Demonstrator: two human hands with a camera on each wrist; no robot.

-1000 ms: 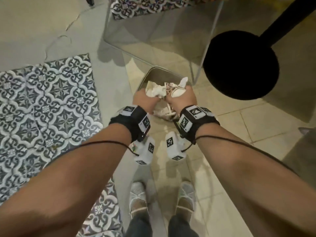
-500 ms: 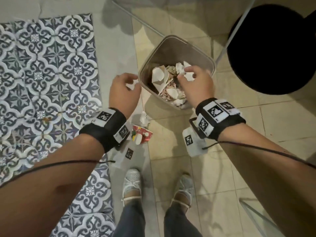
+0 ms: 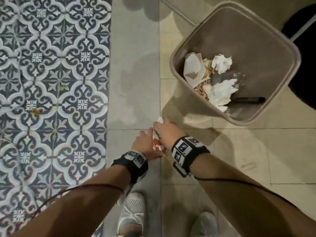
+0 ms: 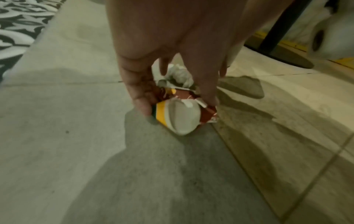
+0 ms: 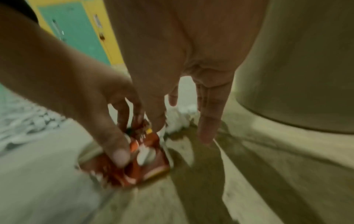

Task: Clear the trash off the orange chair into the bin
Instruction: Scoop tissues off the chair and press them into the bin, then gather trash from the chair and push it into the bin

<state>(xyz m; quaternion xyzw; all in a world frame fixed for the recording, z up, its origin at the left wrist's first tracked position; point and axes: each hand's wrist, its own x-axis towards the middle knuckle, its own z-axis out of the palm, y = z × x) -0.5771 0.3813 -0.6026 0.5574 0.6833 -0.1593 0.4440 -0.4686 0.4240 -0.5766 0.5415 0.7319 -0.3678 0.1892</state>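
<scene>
We are retrieving strays beside the bin (image 3: 174, 69): left hand (image 3: 145, 145) pinches the red carton (image 4: 182, 112); right hand (image 3: 166, 131), grip open, reaches the tissue wad (image 5: 180, 118). Next: lift both into the bin.

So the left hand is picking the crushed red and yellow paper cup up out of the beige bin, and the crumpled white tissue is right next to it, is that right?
Not quite. The left hand is picking the crushed red and yellow paper cup up off the floor, not out of the beige bin, which stands apart in the head view. The crumpled white tissue does lie right beside the cup, as the left wrist view shows.
</scene>
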